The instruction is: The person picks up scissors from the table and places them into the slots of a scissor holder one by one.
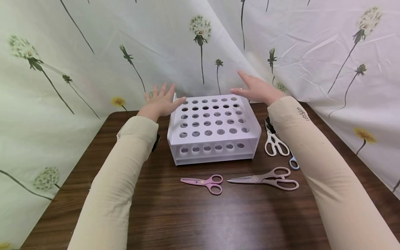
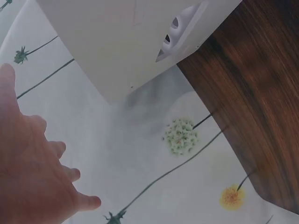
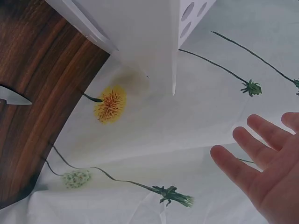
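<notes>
A white rack [image 1: 212, 119] with rows of round holes stands at the back of the dark wooden table. My left hand [image 1: 160, 103] is spread beside its back left corner, fingers straight and apart. Past the back right corner, my right hand [image 1: 257, 88] is raised with its fingers extended. Both hands hold nothing. In the left wrist view the splayed left hand [image 2: 42, 158] is apart from the rack's side panel [image 2: 121, 46]. The right wrist view has the right hand [image 3: 266, 163] below and right of the rack [image 3: 140, 37], likewise apart from it.
Pink scissors [image 1: 206, 182] and larger grey-pink scissors [image 1: 265, 178] lie before the rack. White-handled scissors [image 1: 275, 142] lie right of it, near a blue handle [image 1: 293, 163] partly under the right sleeve. A flower-printed curtain [image 1: 175, 41] hangs behind the table [image 1: 175, 215].
</notes>
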A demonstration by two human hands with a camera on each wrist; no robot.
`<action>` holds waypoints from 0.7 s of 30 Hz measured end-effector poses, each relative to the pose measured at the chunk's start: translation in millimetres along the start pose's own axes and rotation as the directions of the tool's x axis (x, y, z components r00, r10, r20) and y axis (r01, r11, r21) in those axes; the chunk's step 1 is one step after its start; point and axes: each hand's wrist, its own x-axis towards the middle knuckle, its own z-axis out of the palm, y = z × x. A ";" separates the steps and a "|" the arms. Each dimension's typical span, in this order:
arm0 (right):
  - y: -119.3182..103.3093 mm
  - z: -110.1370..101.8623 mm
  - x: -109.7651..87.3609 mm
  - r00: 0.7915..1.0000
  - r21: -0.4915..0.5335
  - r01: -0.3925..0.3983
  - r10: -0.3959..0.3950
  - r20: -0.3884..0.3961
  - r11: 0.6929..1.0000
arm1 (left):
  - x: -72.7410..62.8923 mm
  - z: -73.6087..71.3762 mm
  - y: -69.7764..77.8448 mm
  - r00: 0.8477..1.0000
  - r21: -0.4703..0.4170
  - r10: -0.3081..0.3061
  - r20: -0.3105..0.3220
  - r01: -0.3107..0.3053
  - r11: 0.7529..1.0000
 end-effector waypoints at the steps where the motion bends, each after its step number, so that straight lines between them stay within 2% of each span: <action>1: -0.2 -0.5 -1.4 1.000 0.003 -0.006 0.006 -0.001 1.000 | -0.3 0.0 -0.3 1.000 -0.001 0.001 -0.001 -0.001 1.000; 7: 0.5 -2.9 -6.6 0.999 0.011 -0.032 0.032 0.002 0.999 | -3.7 0.0 -2.5 1.000 -0.018 0.001 0.004 -0.001 1.000; 21: 17.6 -2.4 -12.9 0.999 0.052 -0.022 0.023 -0.023 0.998 | -3.7 11.2 -15.4 1.000 -0.028 -0.007 0.014 0.007 1.000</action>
